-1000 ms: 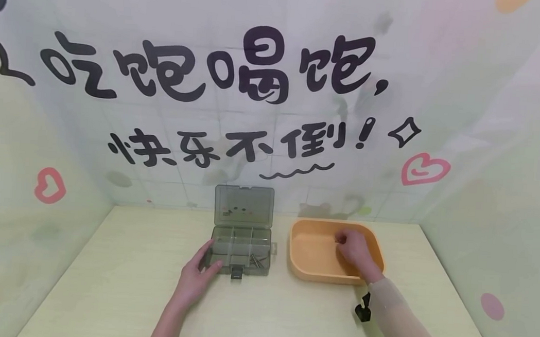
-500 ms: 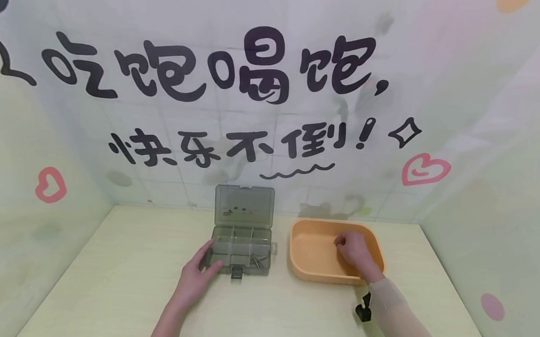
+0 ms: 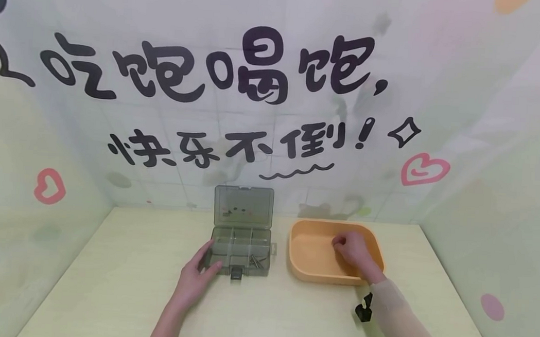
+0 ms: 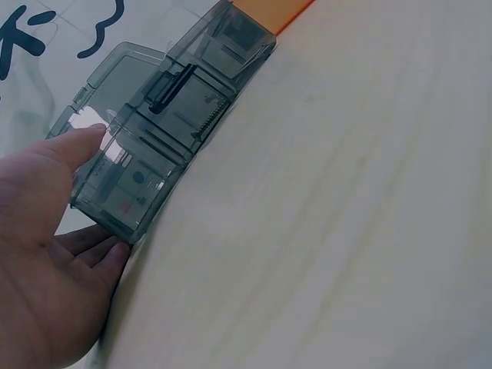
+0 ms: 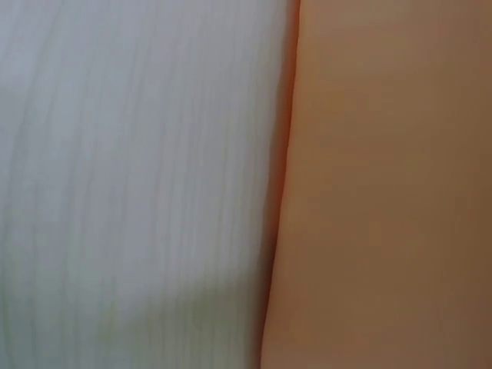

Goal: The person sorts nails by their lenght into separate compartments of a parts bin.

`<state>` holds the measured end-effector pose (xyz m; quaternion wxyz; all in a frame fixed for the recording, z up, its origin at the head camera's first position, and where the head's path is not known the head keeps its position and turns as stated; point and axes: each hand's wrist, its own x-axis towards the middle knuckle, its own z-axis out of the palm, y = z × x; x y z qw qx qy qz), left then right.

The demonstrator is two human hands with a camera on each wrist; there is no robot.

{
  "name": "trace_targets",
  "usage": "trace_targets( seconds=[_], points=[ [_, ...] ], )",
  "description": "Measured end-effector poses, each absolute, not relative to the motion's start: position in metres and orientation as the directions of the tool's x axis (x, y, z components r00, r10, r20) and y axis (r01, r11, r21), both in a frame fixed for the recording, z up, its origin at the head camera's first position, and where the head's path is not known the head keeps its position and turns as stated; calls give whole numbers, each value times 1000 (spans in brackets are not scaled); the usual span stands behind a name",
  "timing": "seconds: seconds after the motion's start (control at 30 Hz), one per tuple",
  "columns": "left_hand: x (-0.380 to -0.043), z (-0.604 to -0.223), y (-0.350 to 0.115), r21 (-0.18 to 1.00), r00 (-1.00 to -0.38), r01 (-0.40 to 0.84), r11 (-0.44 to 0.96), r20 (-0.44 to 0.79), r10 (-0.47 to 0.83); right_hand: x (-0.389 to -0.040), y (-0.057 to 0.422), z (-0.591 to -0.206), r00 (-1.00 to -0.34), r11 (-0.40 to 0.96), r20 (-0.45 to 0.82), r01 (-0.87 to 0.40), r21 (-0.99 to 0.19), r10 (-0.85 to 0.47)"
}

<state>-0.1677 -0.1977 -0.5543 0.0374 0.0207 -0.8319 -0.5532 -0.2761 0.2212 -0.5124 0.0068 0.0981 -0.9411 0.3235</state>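
A grey translucent compartment box (image 3: 242, 249) stands on the table with its lid (image 3: 243, 206) raised at the back. Thin metal pieces (image 3: 257, 261), resembling screws, lie in its front right compartment. My left hand (image 3: 194, 277) holds the box's front left corner, the thumb over the front edge and the fingers along the left side. To the right is an orange tray (image 3: 311, 253). My right hand (image 3: 354, 249) reaches into it, fingers curled and fingertips together low over the tray's floor; I cannot tell whether a small thing is pinched there.
A black wrist-mount piece (image 3: 363, 312) hangs by the right sleeve (image 3: 400, 315). Behind the box and tray rises a white backdrop (image 3: 180, 194) with large black lettering. Side walls bound the pale wooden table (image 3: 279, 318) at left and right.
The right hand's fingertips have shifted slightly to the left inside the tray. The left hand and the box have stayed in place.
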Motion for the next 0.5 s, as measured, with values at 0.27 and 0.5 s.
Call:
trace_targets(
  seconds=[0.27,0.5],
  points=[
    [-170,-554,-198,926,-997,-9,377,19,-71,-276,221,-510,-975,751,119,-222,-622,-190],
    [-169,-553,-198,925,-997,-10,380,18,-69,-268,214,-496,-973,713,102,-223,-664,-209]
  ],
)
